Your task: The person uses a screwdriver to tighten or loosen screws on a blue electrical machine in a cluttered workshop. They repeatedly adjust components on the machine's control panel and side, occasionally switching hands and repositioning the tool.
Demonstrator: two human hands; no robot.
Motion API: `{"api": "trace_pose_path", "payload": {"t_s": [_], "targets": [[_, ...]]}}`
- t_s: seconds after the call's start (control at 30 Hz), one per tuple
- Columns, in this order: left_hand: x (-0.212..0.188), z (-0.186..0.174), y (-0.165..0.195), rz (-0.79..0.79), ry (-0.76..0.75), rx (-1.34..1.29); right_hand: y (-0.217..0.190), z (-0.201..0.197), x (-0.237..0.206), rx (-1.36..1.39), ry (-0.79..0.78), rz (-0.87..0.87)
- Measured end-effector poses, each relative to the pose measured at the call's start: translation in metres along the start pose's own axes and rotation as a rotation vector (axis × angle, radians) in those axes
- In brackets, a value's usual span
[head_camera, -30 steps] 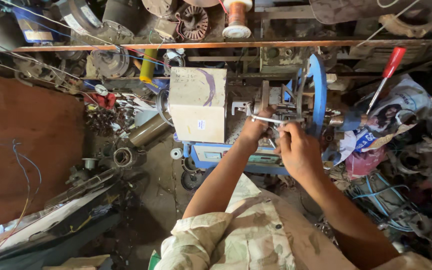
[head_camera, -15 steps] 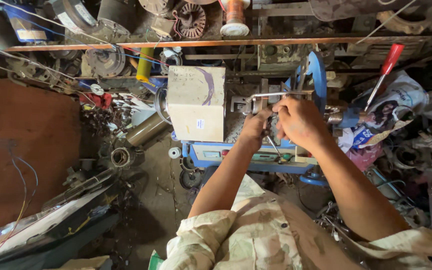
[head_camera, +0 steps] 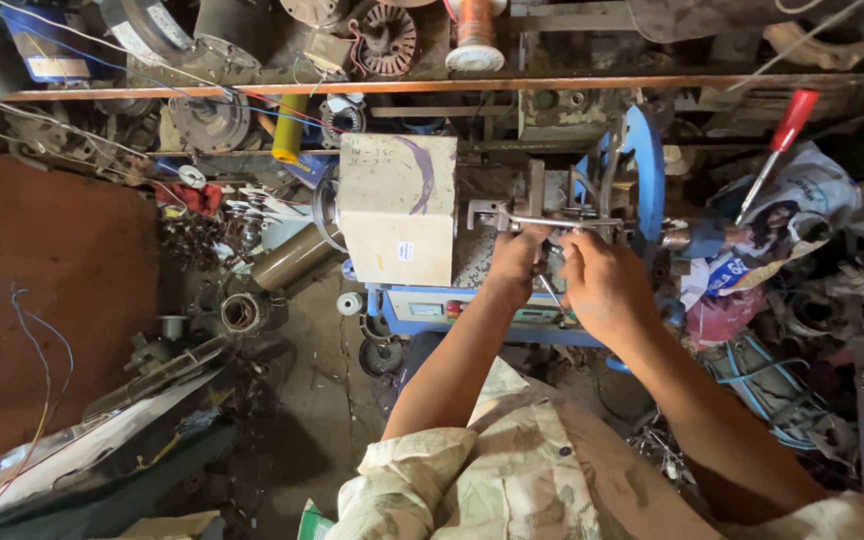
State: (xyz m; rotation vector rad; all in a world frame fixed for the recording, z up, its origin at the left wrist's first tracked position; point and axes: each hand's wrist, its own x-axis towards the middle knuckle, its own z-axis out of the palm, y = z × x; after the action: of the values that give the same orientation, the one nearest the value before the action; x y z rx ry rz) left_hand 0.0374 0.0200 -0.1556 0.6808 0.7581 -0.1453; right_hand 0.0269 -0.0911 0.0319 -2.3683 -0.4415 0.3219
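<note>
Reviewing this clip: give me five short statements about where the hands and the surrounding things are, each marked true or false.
1. Both hands are at the metal rod on the machine. True: the left hand and right hand meet just under it.
2. The beige box sits to the right of the hands. False: it is to their left.
3. A red-handled screwdriver lies at the upper right, away from both hands. True.
4. The right hand holds the copper wire spool. False: the spool stands on the shelf above, untouched.
5. The blue wheel is left of the beige box. False: it stands right of the rod.
</note>
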Motion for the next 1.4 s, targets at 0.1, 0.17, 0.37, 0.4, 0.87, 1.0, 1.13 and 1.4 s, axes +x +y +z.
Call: {"api": "trace_pose_path", "payload": {"t_s": [0.1, 0.17, 0.37, 0.4, 0.87, 1.0, 1.13, 1.4], "targets": [[-0.003, 0.001, 0.003, -0.022, 0.0, 0.048, -0.002, -0.003, 0.008, -0.057, -0.067, 0.025], [-0.004, 0.002, 0.003, 0.003, 0.014, 0.055, -0.006, -0.003, 0.017, -0.119, -0.132, 0.024], [0.0, 0.001, -0.004, 0.04, 0.018, 0.06, -0.02, -0.006, 0.043, -0.13, -0.236, 0.021], [0.001, 0.001, -0.006, 0.052, 0.016, 0.065, -0.021, -0.006, 0.042, -0.122, -0.237, 0.032], [0.008, 0.003, -0.015, 0.014, 0.1, 0.02, -0.007, 0.013, 0.012, -0.191, 0.024, -0.201], [0.004, 0.003, -0.013, 0.027, 0.065, -0.026, -0.008, 0.016, 0.008, -0.174, 0.02, -0.184], [0.004, 0.003, -0.012, 0.075, 0.079, -0.006, -0.006, 0.021, 0.004, -0.16, 0.126, -0.291], [0.008, 0.001, -0.019, 0.172, 0.035, -0.023, -0.004, 0.024, -0.003, -0.18, 0.118, -0.261]]}}
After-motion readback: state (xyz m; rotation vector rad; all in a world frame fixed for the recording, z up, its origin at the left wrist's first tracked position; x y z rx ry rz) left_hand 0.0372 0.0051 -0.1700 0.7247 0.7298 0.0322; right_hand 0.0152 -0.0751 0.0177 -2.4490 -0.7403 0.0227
